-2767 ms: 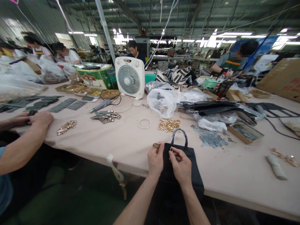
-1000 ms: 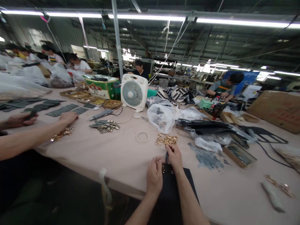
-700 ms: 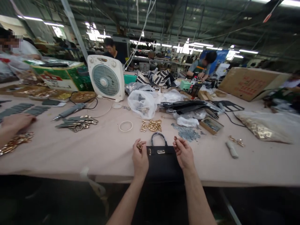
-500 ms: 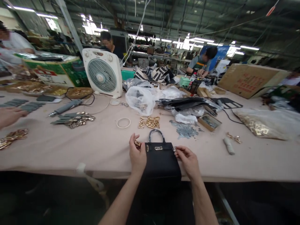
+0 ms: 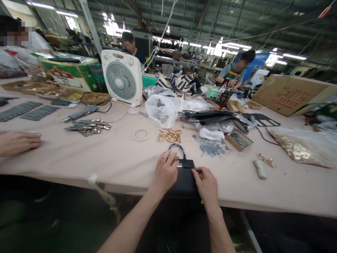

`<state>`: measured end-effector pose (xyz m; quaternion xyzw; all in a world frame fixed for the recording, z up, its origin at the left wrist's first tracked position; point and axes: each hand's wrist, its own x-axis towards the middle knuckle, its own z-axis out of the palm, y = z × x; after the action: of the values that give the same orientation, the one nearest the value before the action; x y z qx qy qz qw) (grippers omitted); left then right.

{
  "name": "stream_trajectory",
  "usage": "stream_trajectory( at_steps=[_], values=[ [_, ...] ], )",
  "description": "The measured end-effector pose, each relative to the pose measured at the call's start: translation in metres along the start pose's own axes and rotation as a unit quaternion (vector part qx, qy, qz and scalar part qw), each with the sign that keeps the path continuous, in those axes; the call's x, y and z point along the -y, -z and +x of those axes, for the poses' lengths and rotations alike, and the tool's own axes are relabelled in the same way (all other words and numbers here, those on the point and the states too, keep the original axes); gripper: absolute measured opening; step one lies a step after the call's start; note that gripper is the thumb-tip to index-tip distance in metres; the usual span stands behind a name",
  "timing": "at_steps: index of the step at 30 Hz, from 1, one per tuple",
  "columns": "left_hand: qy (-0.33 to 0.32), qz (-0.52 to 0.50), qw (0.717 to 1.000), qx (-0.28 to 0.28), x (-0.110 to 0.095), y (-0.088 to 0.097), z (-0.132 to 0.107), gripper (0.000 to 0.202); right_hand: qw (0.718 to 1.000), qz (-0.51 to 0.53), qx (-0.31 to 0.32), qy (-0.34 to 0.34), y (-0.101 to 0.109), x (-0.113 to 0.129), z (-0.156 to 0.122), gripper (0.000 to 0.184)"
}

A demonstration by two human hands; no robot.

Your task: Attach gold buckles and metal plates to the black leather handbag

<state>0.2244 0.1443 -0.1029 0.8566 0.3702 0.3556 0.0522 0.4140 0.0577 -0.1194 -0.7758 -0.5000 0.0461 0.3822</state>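
Observation:
A small black handbag (image 5: 185, 182) rests at the table's front edge, its looped handle (image 5: 181, 147) wrapped in clear film. My left hand (image 5: 165, 172) lies over the bag's left upper part with fingers curled. Between those fingertips is a small gold metal clasp (image 5: 176, 158), close to the bag's front plate (image 5: 179, 164). At the upper right corner of the bag, my right hand (image 5: 207, 182) pinches its side edge. Whatever small fitting sits inside that pinch is mostly hidden by the fingers.
Gold metal fittings (image 5: 170, 135) lie in a pile behind the bag, beside a tape ring (image 5: 140, 134) and grey scraps (image 5: 209, 146). A fan (image 5: 122, 77) stands farther back. At the left, another person's hand (image 5: 21, 143) rests on the table. A cloth-like roll (image 5: 260, 169) lies right.
My left hand has moved right, from beside the bag onto its upper front, bringing the gold clasp along. My right hand stays at the bag's right corner. The view has shifted slightly.

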Motion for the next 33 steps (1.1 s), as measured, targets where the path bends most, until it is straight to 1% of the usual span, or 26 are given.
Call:
stream_trajectory(
  at_steps=[3, 6, 9, 12, 14, 15, 17, 19, 20, 23, 25, 27, 30, 33],
  values=[
    [0.034, -0.003, 0.999, 0.027, -0.001, -0.001, 0.003, 0.021, 1.000, -0.016, 0.000, 0.002, 0.000, -0.001, 0.000, 0.046],
    [0.049, -0.012, 0.997, 0.052, 0.001, -0.003, 0.005, 0.015, 1.000, -0.006, -0.001, -0.012, 0.002, -0.007, 0.000, 0.044],
    [0.061, -0.017, 0.996, 0.062, 0.003, -0.006, 0.006, 0.018, 0.995, 0.075, 0.007, -0.060, 0.007, -0.012, 0.000, 0.044],
    [0.070, 0.001, 0.995, 0.064, 0.001, -0.011, 0.008, 0.023, 0.978, 0.187, 0.025, -0.090, 0.009, -0.008, -0.006, 0.047],
    [0.078, 0.025, 0.994, 0.067, -0.001, -0.015, 0.010, 0.028, 0.969, 0.231, 0.050, -0.072, 0.008, 0.001, -0.012, 0.045],
    [0.082, 0.036, 0.994, 0.069, -0.003, -0.017, 0.011, 0.031, 0.969, 0.235, 0.064, -0.050, 0.007, 0.006, -0.015, 0.042],
    [0.089, 0.048, 0.993, 0.069, -0.006, -0.021, 0.014, 0.036, 0.974, 0.211, 0.085, 0.011, 0.003, 0.015, -0.019, 0.036],
    [0.080, 0.045, 0.994, 0.056, -0.006, -0.023, 0.016, 0.034, 0.980, 0.167, 0.087, 0.067, -0.001, 0.022, -0.019, 0.031],
    [0.066, 0.040, 0.996, 0.046, -0.006, -0.024, 0.017, 0.032, 0.982, 0.149, 0.086, 0.083, -0.003, 0.024, -0.019, 0.031],
    [-0.003, 0.007, 1.000, 0.028, -0.003, -0.024, 0.020, 0.026, 0.981, 0.134, 0.101, 0.100, -0.005, 0.027, -0.013, 0.029],
    [-0.042, -0.028, 0.998, 0.037, -0.001, -0.023, 0.022, 0.024, 0.977, 0.136, 0.116, 0.115, -0.007, 0.028, -0.008, 0.026],
    [-0.056, -0.067, 0.995, 0.050, 0.000, -0.020, 0.025, 0.022, 0.977, 0.132, 0.115, 0.125, -0.011, 0.030, -0.003, 0.025],
    [-0.060, -0.095, 0.991, 0.073, -0.001, -0.016, 0.026, 0.024, 0.984, 0.124, 0.073, 0.105, -0.018, 0.030, 0.005, 0.025],
    [-0.042, -0.062, 0.993, 0.093, -0.003, -0.014, 0.026, 0.025, 0.989, 0.138, 0.025, 0.039, -0.023, 0.021, 0.014, 0.031]
  ],
)
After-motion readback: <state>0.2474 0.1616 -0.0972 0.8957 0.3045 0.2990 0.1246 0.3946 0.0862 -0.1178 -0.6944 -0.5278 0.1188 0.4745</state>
